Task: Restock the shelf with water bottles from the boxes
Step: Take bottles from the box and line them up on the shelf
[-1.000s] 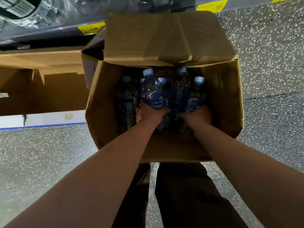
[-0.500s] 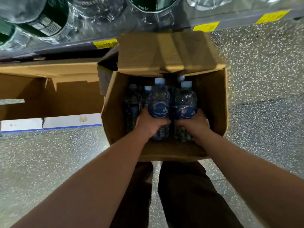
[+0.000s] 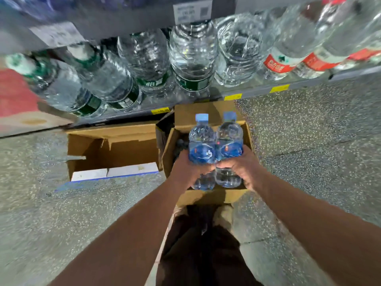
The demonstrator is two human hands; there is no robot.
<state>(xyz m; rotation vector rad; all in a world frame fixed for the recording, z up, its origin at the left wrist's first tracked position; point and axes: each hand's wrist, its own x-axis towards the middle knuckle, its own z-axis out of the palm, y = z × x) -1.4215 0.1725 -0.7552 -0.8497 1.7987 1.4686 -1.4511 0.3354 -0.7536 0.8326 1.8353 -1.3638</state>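
A person holds 2 small clear plastic water bottles side by side, touching each other, upright and just above the open brown cardboard box (image 3: 206, 196) on the floor. The left bottle (image 3: 201, 141) and the right bottle (image 3: 229, 139) each have a pale blue cap and a deep blue wrap label with a white wave-like mark and a small red mark; the lettering is too blurred to read. The left hand (image 3: 188, 172) grips the left bottle with fingers curled round its lower half, and the right hand (image 3: 242, 168) clamps the right bottle the same way.

A 2nd open cardboard box (image 3: 115, 149), with a white and blue outer face, sits just beside the 1st on the left. Above both runs a grey metal shelf (image 3: 257, 93) with 3 small yellow tags (image 3: 279, 88) on its edge. It carries large clear bottles with green labels (image 3: 191, 58) bearing white characters, and further right bottles with red labels (image 3: 288, 52), also white-lettered and unreadable. A white price ticket (image 3: 192, 11) with a QR code hangs higher up. The speckled grey floor (image 3: 309, 131) surrounds the boxes.
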